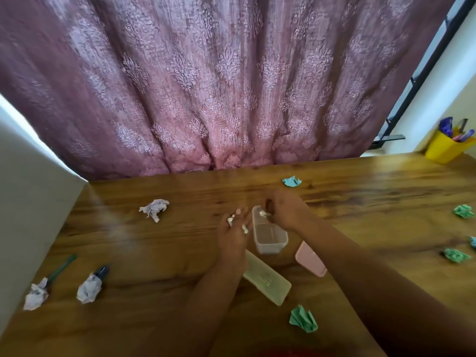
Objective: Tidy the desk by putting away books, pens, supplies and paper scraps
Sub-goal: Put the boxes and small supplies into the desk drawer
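Note:
A clear plastic box (270, 240) stands open in the middle of the wooden desk (154, 253). My right hand (286, 211) is over the box's far end and pinches a small silvery item (265, 214) just inside the rim. My left hand (234, 234), just left of the box, grips a few small silvery-white pieces (231, 220). A pale lid (268, 280) and a pink lid (310, 258) lie flat near the box. Crumpled paper scraps are scattered about: white (154, 208), blue (291, 181), green (303, 319).
A yellow pen cup (444, 148) with pens stands at the far right corner. Two white paper balls (88, 289) (36, 296) lie over pens at front left. More green scraps (463, 211) (456, 255) sit at the right. A curtain (219, 86) hangs behind the desk.

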